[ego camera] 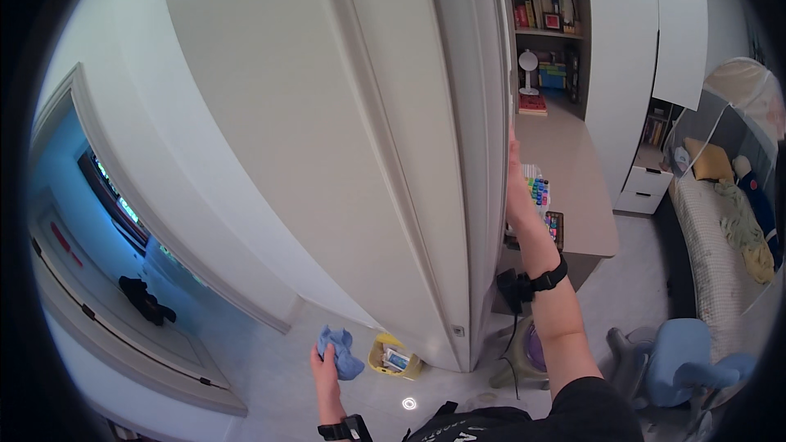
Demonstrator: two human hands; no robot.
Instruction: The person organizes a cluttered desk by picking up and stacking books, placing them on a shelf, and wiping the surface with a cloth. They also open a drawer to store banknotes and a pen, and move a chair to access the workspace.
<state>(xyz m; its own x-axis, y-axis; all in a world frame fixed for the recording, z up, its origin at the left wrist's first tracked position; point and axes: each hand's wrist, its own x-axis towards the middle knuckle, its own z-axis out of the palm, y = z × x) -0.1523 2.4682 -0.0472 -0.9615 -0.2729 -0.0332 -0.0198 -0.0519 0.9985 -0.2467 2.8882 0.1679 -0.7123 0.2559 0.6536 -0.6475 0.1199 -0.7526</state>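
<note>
My left hand [325, 365] grips a crumpled blue cloth [339, 353], low and left of the view's middle. My right arm reaches up past the edge of a tall pale door or panel [393, 135]. At that edge my right hand [516, 178] lies against the far side, and its fingers are mostly hidden behind the edge. Black straps with small devices are worn on both wrists.
A yellow bin [394, 357] with things in it stands by the panel's foot. Beyond the edge are a desk [583, 196] with colourful markers, a bookshelf [546, 31], a blue chair [681, 350] and a bed [706, 245]. On the left is a doorway [80, 86].
</note>
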